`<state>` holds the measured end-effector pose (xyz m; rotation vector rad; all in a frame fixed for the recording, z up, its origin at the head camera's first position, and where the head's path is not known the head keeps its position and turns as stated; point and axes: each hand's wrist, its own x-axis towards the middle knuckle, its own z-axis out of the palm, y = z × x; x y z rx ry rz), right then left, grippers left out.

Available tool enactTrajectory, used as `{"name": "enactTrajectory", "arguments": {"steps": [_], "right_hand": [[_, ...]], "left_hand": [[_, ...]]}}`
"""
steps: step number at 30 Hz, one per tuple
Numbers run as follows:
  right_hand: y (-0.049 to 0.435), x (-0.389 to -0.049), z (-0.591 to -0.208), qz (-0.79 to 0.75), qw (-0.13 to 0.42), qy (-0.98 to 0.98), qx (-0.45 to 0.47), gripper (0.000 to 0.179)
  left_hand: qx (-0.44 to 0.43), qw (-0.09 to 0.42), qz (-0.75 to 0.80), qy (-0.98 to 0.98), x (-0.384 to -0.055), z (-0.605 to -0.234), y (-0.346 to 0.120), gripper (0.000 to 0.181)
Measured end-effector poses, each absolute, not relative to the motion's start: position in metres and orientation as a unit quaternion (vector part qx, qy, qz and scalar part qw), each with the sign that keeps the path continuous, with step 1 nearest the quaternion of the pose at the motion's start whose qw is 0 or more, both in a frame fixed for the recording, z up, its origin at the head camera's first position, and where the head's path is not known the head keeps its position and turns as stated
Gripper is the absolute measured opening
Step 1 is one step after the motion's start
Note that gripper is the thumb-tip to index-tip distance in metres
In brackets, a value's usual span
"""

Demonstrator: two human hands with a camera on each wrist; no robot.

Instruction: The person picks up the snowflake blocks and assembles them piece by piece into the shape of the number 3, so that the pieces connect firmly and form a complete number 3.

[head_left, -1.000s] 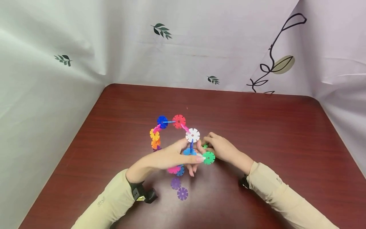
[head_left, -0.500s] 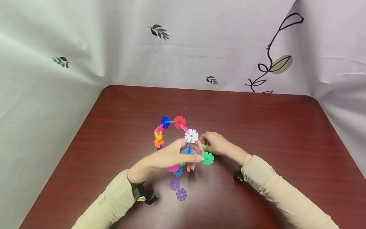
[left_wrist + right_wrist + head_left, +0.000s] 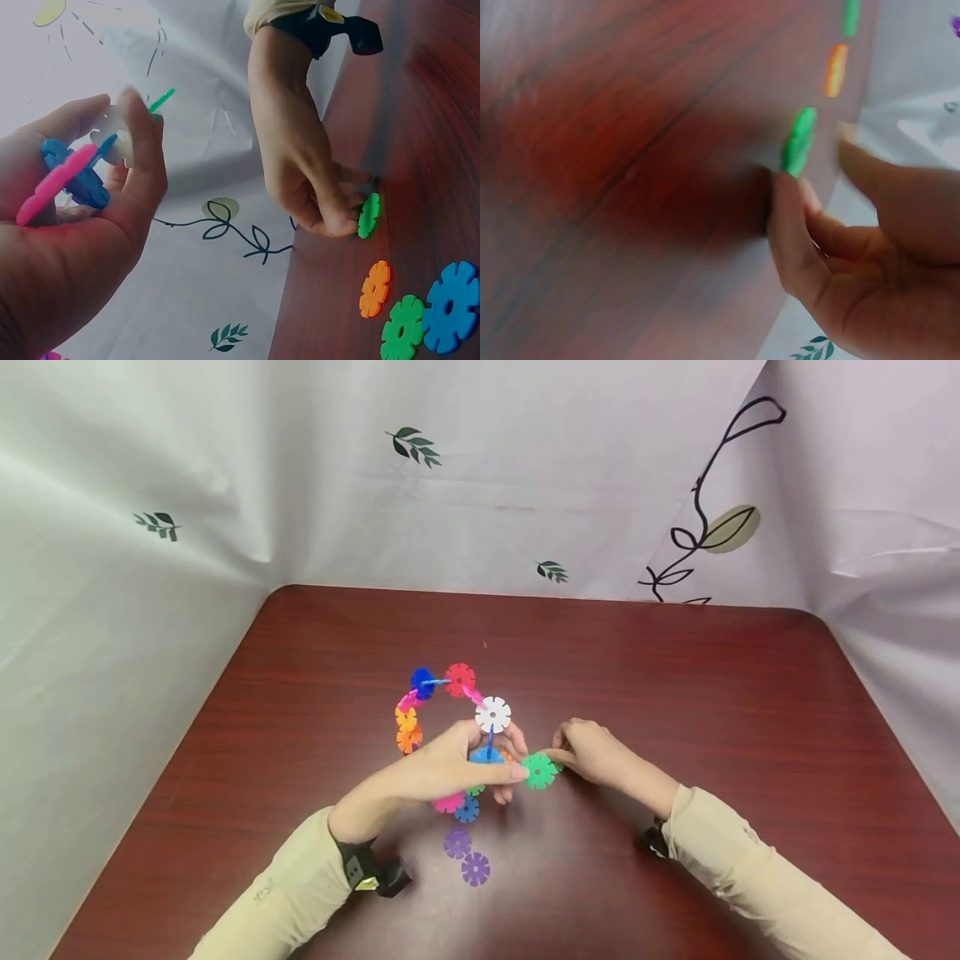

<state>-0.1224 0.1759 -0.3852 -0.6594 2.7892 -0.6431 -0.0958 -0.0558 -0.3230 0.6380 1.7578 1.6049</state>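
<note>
My left hand (image 3: 438,768) holds a chain of slotted plastic discs. A light blue disc (image 3: 79,176) sits in its palm, linked to a pink disc (image 3: 56,184). The white disc (image 3: 492,715) stands above the fingers, and a bright green disc (image 3: 539,772) is at the thumb tip. The chain curves back through a red disc (image 3: 460,680), a dark blue disc (image 3: 422,683) and an orange disc (image 3: 408,739). On the table, my right hand (image 3: 596,753) touches a loose green disc (image 3: 800,141) with its fingertips; the thumb is apart from it in the right wrist view.
Loose discs lie on the table (image 3: 675,693) under and near the left hand: orange (image 3: 375,289), green (image 3: 403,328), blue (image 3: 451,307), pink (image 3: 449,802) and two purple discs (image 3: 476,869). A patterned white cloth (image 3: 480,502) hangs around the table's back and sides.
My right hand has moved right and slightly nearer, with the loose green disc at its fingers. My left hand and the chain have shifted slightly left.
</note>
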Motion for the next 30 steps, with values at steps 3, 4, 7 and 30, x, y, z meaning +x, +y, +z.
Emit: {"name": "enactTrajectory", "arguments": {"steps": [3, 4, 7, 30], "right_hand": [[0.178, -0.119, -0.385, -0.233, 0.131, 0.936, -0.227, 0.023], [0.178, -0.118, -0.385, -0.232, 0.139, 0.935, -0.228, 0.025], [0.180, -0.115, -0.384, -0.230, 0.137, 0.933, -0.240, 0.026], [0.166, -0.031, -0.359, -0.436, -0.304, 0.789, -0.309, 0.021]], "left_hand": [[0.244, 0.329, 0.621, 0.669, -0.096, -0.323, -0.056, 0.027], [0.245, 0.324, 0.617, 0.674, -0.096, -0.323, -0.056, 0.027], [0.246, 0.306, 0.603, 0.694, -0.095, -0.321, -0.056, 0.027], [0.212, 0.250, 0.642, 0.693, -0.085, -0.317, -0.050, 0.032]]}}
